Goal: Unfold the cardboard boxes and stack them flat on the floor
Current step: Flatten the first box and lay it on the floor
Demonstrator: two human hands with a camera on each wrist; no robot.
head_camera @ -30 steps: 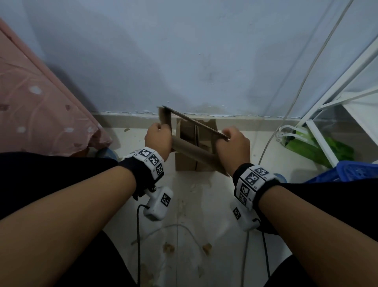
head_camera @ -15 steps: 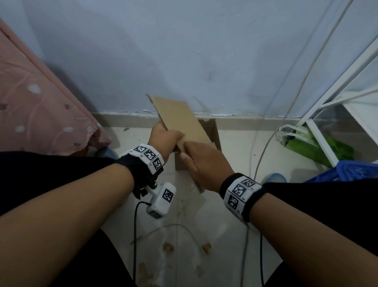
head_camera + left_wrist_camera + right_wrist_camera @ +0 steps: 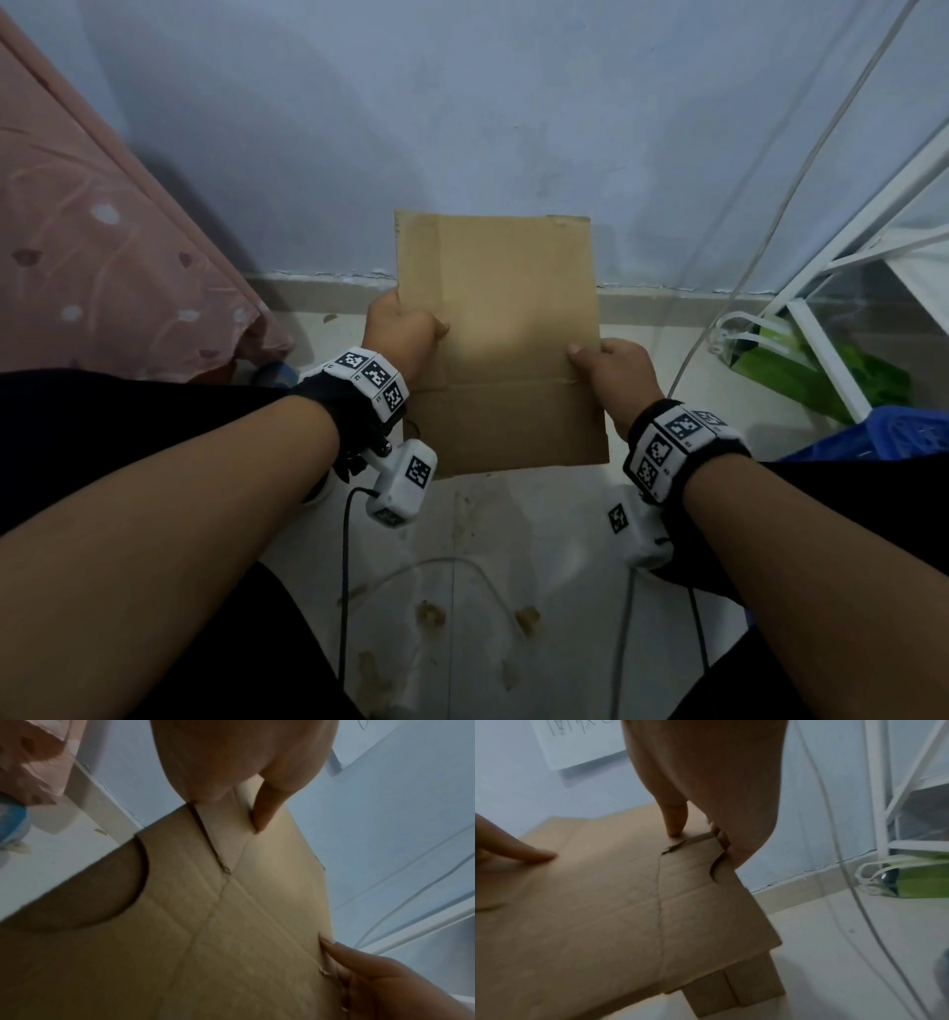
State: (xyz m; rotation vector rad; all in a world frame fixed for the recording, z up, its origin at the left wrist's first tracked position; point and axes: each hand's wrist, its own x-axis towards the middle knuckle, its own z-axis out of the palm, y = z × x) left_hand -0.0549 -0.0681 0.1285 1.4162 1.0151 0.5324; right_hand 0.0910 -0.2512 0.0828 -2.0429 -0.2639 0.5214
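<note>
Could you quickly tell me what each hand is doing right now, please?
Left hand: grips the left edge of the flattened cardboard box.
Right hand: grips its right edge.

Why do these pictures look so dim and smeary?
Head view: dim room, dark forearms, bowed wall edges, though the cardboard is sharp. Left wrist view: close, soft left hand. Right wrist view: motion-smeared cardboard, blurred right hand.

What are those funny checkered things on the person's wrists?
Each wrist wears a black strap with a band of white squares printed with black pixel patterns, like little codes. Under the left hand hangs a small white camera box with the same pattern and a black cable. The right hand has a matching box. The forearms are bare, no sleeves.
</note>
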